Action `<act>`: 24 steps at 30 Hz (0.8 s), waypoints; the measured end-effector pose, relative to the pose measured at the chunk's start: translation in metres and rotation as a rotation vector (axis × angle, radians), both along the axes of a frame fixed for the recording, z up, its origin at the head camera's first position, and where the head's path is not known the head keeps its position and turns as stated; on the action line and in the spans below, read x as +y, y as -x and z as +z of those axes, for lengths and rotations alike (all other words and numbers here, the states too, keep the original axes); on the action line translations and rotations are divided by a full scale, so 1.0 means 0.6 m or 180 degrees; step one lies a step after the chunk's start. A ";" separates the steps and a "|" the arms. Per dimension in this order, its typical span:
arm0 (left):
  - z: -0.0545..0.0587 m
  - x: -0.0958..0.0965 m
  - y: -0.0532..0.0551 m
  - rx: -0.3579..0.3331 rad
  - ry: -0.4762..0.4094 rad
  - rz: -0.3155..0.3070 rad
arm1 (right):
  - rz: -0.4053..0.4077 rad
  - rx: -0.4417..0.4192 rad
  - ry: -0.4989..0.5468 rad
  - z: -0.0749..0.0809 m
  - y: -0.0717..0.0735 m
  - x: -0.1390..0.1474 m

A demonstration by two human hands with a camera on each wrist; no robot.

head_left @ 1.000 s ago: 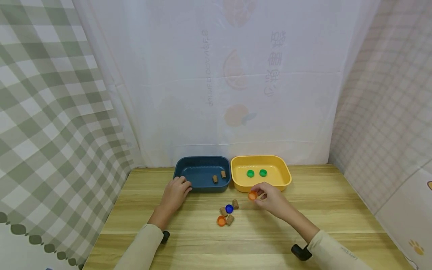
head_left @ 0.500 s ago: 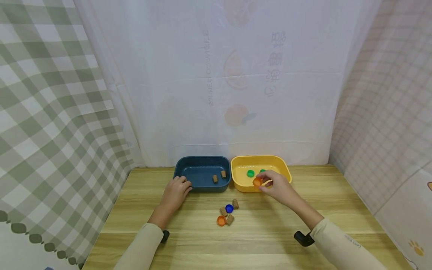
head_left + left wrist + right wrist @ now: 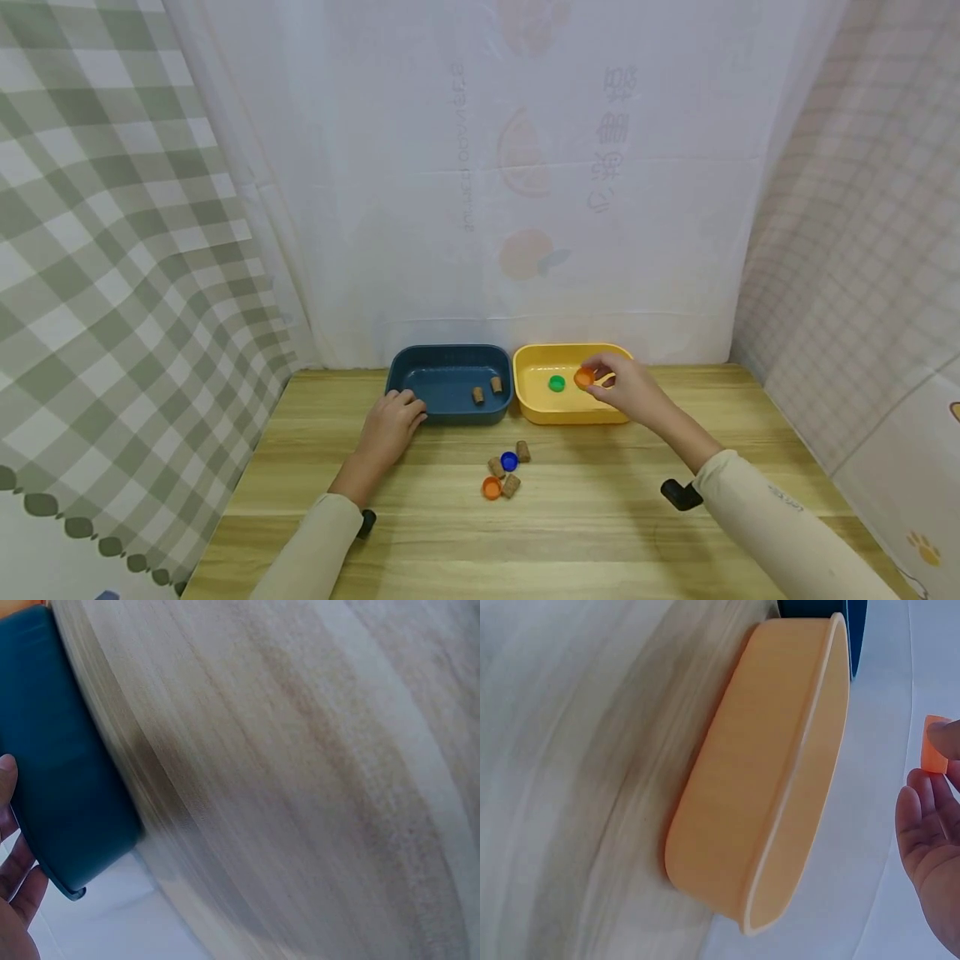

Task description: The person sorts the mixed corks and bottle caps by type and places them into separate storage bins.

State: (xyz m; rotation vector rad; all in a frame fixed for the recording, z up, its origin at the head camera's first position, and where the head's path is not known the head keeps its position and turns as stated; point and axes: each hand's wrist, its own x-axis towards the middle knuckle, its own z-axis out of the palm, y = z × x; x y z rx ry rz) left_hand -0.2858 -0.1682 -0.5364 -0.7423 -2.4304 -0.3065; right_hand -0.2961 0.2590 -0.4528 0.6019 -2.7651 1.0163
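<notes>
My right hand (image 3: 628, 390) pinches an orange bottle cap (image 3: 584, 378) between thumb and fingertips, above the yellow tray (image 3: 555, 416). In the right wrist view the orange cap (image 3: 933, 746) appears side-on, higher than the tray's rim. One green cap (image 3: 557, 383) lies inside the yellow tray; a second is hidden behind the right hand. My left hand (image 3: 392, 427) holds the front left corner of the dark blue tray (image 3: 431, 385), its fingers (image 3: 28, 894) at the rim in the left wrist view. Two corks (image 3: 478, 396) lie on the blue tray's right side.
A small cluster lies on the wooden table (image 3: 420, 542) in front of the trays: a blue cap (image 3: 509, 461), another orange cap (image 3: 491, 488) and three corks (image 3: 512, 486). The trays stand side by side against a white curtain (image 3: 360, 250). Checked cloth (image 3: 112, 250) hangs at the left.
My right hand has carried the orange cap from in front of the yellow tray up and over it, covering one green cap from view. The left hand has stayed on the blue tray.
</notes>
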 end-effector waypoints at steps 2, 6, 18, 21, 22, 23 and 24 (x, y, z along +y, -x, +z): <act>0.000 0.000 0.000 -0.0012 -0.0003 -0.0002 | 0.0006 -0.0071 -0.0027 0.005 0.008 0.002; 0.000 0.000 0.000 0.0023 0.0008 0.0001 | 0.0019 -0.0166 -0.0177 0.010 0.026 0.005; -0.004 -0.002 0.003 -0.0001 0.0000 0.0018 | 0.0109 -0.0523 -0.0550 0.003 0.071 -0.005; -0.003 -0.002 0.003 0.0003 0.0000 0.0020 | 0.0131 -0.0597 -0.0587 -0.001 0.079 -0.007; -0.003 -0.002 0.003 0.0001 0.0003 0.0026 | 0.0130 -0.0619 -0.0603 -0.002 0.082 -0.008; -0.003 -0.002 0.003 -0.0004 0.0004 0.0031 | 0.0148 -0.0615 -0.0642 -0.002 0.084 -0.008; -0.003 -0.002 0.003 -0.0012 0.0007 0.0039 | 0.0165 -0.0614 -0.0687 -0.003 0.086 -0.009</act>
